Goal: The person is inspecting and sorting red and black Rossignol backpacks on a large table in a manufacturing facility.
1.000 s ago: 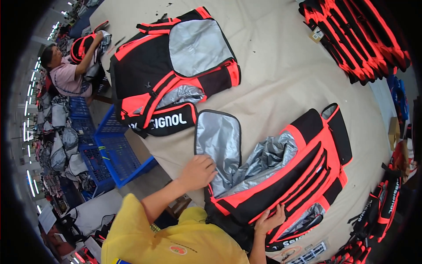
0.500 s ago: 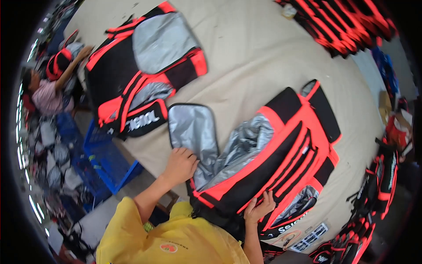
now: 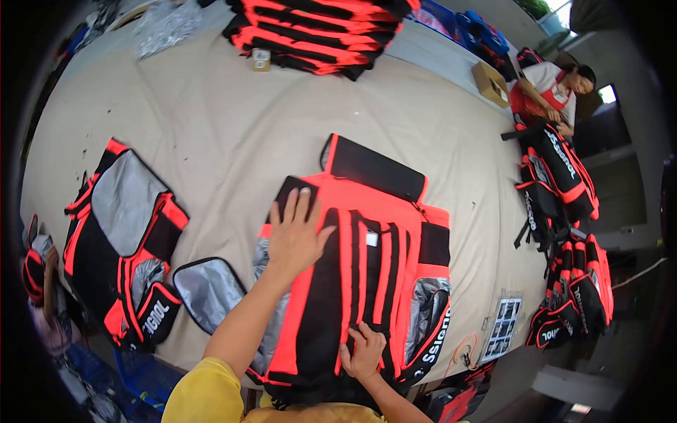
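A black and bright orange-red backpack lies spread on the table in front of me, its shoulder straps facing up. My left hand rests flat on its upper left part, fingers spread, next to a black panel. Lower down, my right hand lies on the back panel at the bottom of the straps, its fingers apart and slightly bent. A silver-lined flap is folded out to the left, partly behind my left forearm. Silver lining also shows in a side pocket on the right.
Another such backpack lies at the left. A stack of orange-black pieces stands at the far edge beside a small box. At the right are finished-looking bags, a person handling one, and a picture sheet.
My view has swung to the right. My left hand has left the silver-lined flap and moved up onto the backpack's upper left part. My right hand remains on the back panel.
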`<state>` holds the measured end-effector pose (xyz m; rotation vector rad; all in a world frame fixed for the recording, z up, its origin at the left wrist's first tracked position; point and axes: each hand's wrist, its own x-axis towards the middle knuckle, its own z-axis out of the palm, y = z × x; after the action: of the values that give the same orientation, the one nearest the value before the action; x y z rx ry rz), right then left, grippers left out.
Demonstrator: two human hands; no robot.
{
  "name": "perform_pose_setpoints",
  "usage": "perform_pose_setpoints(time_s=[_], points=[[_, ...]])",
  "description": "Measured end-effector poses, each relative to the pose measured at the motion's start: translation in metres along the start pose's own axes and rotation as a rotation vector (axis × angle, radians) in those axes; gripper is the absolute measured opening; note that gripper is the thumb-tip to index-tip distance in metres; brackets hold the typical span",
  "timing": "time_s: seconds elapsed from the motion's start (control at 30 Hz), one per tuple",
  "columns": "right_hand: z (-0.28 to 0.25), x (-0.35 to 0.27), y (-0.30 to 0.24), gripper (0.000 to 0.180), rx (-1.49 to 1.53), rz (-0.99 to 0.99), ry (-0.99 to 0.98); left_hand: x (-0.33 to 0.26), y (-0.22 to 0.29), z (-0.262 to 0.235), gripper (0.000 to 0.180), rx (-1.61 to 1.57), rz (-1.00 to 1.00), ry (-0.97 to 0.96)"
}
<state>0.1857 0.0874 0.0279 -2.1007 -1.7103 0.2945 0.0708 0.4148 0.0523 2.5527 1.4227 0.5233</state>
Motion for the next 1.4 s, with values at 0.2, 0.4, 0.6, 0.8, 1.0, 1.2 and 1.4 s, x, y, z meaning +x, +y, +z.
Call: perform_pose_setpoints(time_s=[0.2, 0.4, 0.6, 0.8, 1.0, 1.2, 1.4], points=[[-0.071, 0.11, -0.003, 0.038, 0.103, 0.252, -0.746, -0.036, -0.028, 0.066, 0.081, 0.195, -0.051, -0.133], [-0.023, 0.322, 0.144, 0.047, -0.164, 0.236, 0.126, -0.033, -0.029, 0.072, 0.082, 0.221, -0.078, -0.175], [0.003, 0.361, 0.149, 0.028, -0.45, 0.215, -0.226, -0.032, -0.028, 0.073, 0.08, 0.154, -0.036, -0.141], [0.045, 0.406, 0.036, 0.032, 0.062, -0.044, -0.177, -0.031, -0.024, 0.074, 0.078, 0.143, -0.066, -0.169], [0.042, 0.434, -0.008, 0.035, 0.288, 0.097, -0.063, -0.045, -0.044, 0.07, 0.079, 0.205, -0.111, -0.17], [-0.049, 0.454, 0.209, 0.074, 0.207, 0.697, 0.031, -0.022, -0.02, 0.078, 0.08, 0.132, -0.043, -0.124], [-0.089, 0.314, 0.132, 0.078, 1.03, 0.509, -0.135, -0.041, -0.035, 0.076, 0.081, 0.19, -0.107, -0.15]])
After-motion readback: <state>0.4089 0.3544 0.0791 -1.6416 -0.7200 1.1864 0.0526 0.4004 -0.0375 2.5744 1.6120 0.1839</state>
